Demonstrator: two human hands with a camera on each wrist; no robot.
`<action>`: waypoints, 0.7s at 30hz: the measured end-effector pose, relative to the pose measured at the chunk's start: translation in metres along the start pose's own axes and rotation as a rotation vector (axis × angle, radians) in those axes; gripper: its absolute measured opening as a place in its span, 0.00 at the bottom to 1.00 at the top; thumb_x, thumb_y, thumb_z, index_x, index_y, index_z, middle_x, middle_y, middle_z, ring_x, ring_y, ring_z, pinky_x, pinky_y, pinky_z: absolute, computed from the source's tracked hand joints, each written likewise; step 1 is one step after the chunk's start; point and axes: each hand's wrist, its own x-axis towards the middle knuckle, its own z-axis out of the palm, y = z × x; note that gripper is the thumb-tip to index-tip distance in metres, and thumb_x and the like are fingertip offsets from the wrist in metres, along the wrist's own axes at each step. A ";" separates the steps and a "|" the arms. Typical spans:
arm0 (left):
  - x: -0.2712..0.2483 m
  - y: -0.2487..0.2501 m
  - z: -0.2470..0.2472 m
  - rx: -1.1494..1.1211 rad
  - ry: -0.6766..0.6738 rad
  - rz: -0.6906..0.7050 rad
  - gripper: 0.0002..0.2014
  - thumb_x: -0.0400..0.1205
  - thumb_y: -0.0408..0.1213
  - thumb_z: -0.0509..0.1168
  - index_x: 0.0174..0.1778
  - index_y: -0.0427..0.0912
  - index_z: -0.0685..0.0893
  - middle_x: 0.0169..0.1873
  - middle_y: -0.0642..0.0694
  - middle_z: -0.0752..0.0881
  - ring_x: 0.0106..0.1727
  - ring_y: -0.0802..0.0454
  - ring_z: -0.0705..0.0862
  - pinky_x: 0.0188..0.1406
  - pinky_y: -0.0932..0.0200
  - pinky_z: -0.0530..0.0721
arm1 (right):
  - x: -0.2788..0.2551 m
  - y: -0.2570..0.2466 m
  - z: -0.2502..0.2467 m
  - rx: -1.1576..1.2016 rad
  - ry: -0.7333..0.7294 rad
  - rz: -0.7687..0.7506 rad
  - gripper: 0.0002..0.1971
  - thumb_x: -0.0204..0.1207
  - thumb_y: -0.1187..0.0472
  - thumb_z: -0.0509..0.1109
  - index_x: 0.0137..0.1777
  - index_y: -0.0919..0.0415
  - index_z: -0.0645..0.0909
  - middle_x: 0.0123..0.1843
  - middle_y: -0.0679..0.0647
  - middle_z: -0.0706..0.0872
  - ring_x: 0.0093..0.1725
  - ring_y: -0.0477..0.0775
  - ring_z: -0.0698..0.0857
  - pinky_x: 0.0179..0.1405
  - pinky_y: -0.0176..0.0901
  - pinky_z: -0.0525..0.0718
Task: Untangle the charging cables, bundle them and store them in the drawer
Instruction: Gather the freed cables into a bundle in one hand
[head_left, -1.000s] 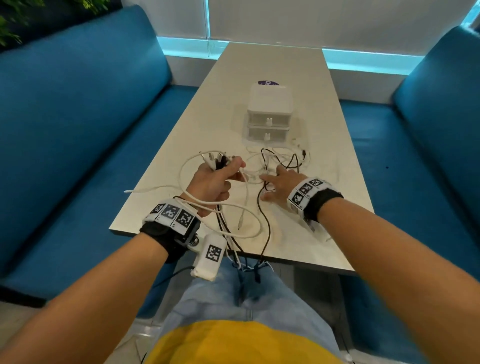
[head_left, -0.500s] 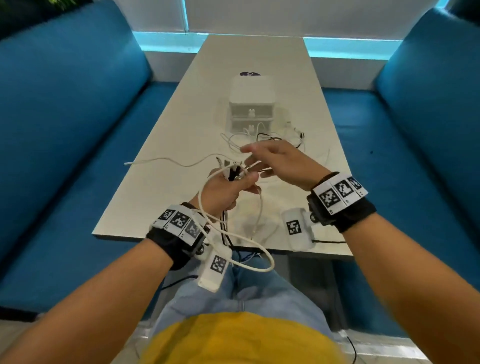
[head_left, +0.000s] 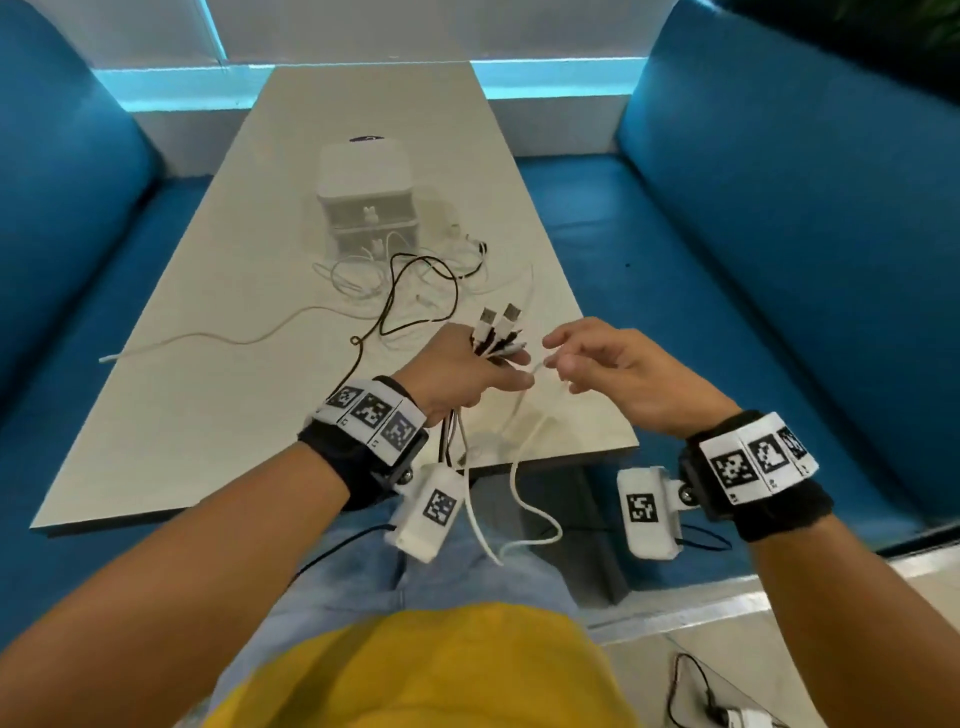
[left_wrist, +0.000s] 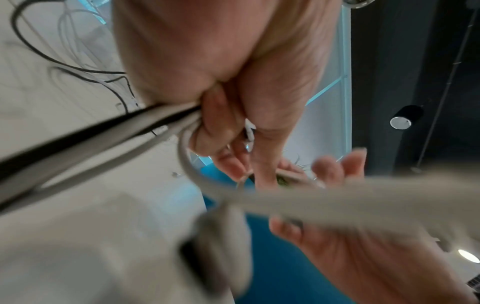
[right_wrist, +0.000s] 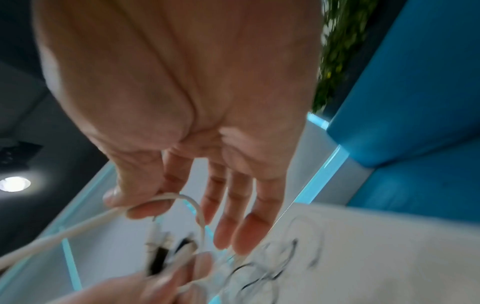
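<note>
Seen from the head camera, a blue bench (head_left: 67, 218) runs along the table's nine o'clock side, and the pale table (head_left: 249, 291) stretches away toward twelve o'clock. A loose white cable (head_left: 208, 338) trails across the tabletop toward nine o'clock, its end lying near the table's left edge. At about eleven o'clock from the hands stands the small white drawer unit (head_left: 368, 200), two drawers stacked, both shut. Just in front of it, touching its foot, lies the tangle of charging cables (head_left: 415, 280), white loops with a black cable looping through them. The left hand (head_left: 457, 371) hovers above the near edge of the table, its fingers curled tight round a bundle of cable ends (head_left: 496, 330); two metal plugs stick up out of the fist toward one o'clock, and the strands hang down from the wrist side over the table edge. The left wrist view shows the same grip from below, black and grey strands clamped under the curled fingers (left_wrist: 215, 127). Just beside it at three o'clock, the right hand (head_left: 618, 374) pinches one white cable (right_wrist: 78, 224) between thumb and forefinger, the other fingers spread and nearly straight. A second blue bench (head_left: 779, 234) fills the three o'clock side.
</note>
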 end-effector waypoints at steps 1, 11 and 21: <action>0.002 0.002 0.002 -0.004 -0.018 -0.004 0.06 0.73 0.32 0.76 0.43 0.44 0.87 0.42 0.51 0.89 0.33 0.59 0.78 0.24 0.65 0.69 | -0.009 0.008 -0.008 -0.040 0.012 0.034 0.09 0.81 0.61 0.66 0.40 0.54 0.83 0.55 0.51 0.83 0.49 0.47 0.82 0.49 0.43 0.82; -0.003 0.046 0.042 -0.126 -0.344 0.085 0.18 0.88 0.48 0.55 0.36 0.43 0.75 0.23 0.53 0.65 0.22 0.58 0.59 0.21 0.65 0.57 | -0.085 0.140 -0.017 -0.139 0.115 0.475 0.14 0.81 0.56 0.67 0.35 0.59 0.80 0.30 0.50 0.76 0.34 0.49 0.74 0.40 0.43 0.74; 0.001 0.056 0.088 -0.082 -0.395 0.170 0.21 0.88 0.53 0.51 0.33 0.45 0.70 0.24 0.50 0.60 0.23 0.55 0.58 0.24 0.62 0.63 | -0.108 0.119 -0.014 0.245 0.287 0.348 0.10 0.78 0.67 0.71 0.57 0.55 0.83 0.52 0.46 0.87 0.50 0.40 0.86 0.50 0.26 0.82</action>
